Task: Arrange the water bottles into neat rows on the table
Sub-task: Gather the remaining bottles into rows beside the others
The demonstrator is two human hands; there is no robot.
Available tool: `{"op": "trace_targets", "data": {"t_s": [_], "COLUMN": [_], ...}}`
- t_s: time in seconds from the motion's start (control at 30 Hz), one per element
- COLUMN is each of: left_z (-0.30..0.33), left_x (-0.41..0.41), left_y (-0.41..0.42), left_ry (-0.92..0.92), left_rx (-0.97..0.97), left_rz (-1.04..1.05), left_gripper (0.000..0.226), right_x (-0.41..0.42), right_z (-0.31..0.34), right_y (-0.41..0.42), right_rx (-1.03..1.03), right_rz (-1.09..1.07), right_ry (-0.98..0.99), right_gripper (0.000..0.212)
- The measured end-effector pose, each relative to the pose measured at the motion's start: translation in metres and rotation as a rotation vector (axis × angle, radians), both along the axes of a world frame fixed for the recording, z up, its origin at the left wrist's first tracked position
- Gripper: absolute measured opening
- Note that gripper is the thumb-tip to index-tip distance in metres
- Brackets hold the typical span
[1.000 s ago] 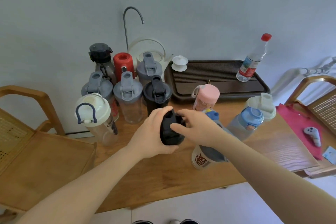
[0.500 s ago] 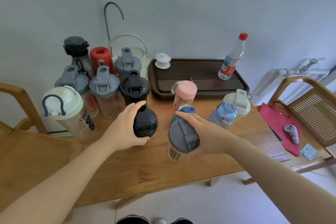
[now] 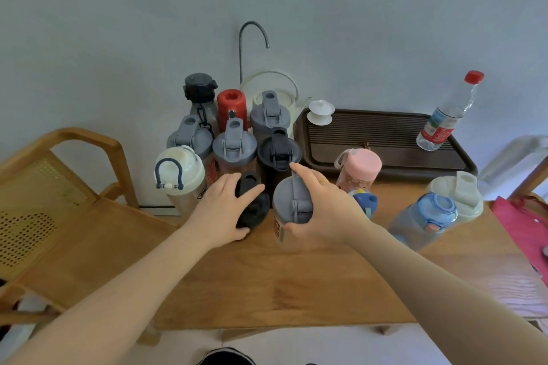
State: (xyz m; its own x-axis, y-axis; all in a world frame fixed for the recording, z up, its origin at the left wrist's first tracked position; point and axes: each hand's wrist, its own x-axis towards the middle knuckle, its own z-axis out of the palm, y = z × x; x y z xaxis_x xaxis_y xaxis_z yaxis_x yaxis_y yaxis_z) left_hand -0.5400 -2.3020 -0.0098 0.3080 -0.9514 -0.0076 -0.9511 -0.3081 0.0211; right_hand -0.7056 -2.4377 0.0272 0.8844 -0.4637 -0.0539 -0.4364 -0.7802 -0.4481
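My left hand (image 3: 222, 210) grips a black-lidded bottle (image 3: 255, 212) standing on the wooden table (image 3: 296, 284), in front of a cluster of several bottles at the back left. My right hand (image 3: 323, 210) holds a grey-lidded shaker (image 3: 289, 207) right beside it. The cluster includes a white-lidded bottle (image 3: 178, 175), grey-lidded shakers (image 3: 234, 147), a black shaker (image 3: 278, 151) and a red flask (image 3: 232, 107). Loose to the right stand a pink bottle (image 3: 360, 169), a small blue-capped bottle (image 3: 366, 201), a blue-lidded bottle (image 3: 427, 216) and a cream-lidded bottle (image 3: 458, 195).
A dark tea tray (image 3: 385, 139) at the back right carries a clear plastic bottle with a red cap (image 3: 447, 115) and a white lidded cup (image 3: 320, 111). A white kettle with a curved spout (image 3: 275, 83) stands behind the cluster. Wooden chairs flank the table; a red cloth (image 3: 522, 225) lies right.
My right hand has carried the grey-lidded shaker left, up against the black-lidded bottle. My left hand has kept its grip on the black-lidded bottle near the cluster. The camera view shifted.
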Motion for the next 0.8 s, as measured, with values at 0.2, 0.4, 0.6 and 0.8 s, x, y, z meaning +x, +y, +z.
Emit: {"op": "trace_targets", "data": {"t_s": [0.2, 0.4, 0.6, 0.8], "left_z": [0.009, 0.024, 0.023, 0.024], "left_x": [0.012, 0.026, 0.035, 0.035], "left_y": [0.005, -0.008, -0.008, -0.011], "left_ry": [-0.158, 0.004, 0.025, 0.064], "left_rx": [0.091, 0.098, 0.135, 0.120], "left_rz": [-0.151, -0.209, -0.257, -0.301], "left_gripper": [0.077, 0.078, 0.081, 0.078], "right_x": [0.017, 0.030, 0.037, 0.041], "right_z": [-0.011, -0.015, -0.018, -0.024], "right_y": [-0.001, 0.007, 0.016, 0.027], "right_rx": [0.026, 0.013, 0.000, 0.044], "right_rz": [-0.103, -0.125, -0.197, -0.263], "right_ry": [0.013, 0.016, -0.004, -0.112], "right_gripper": [0.101, 0.100, 0.101, 0.096]}}
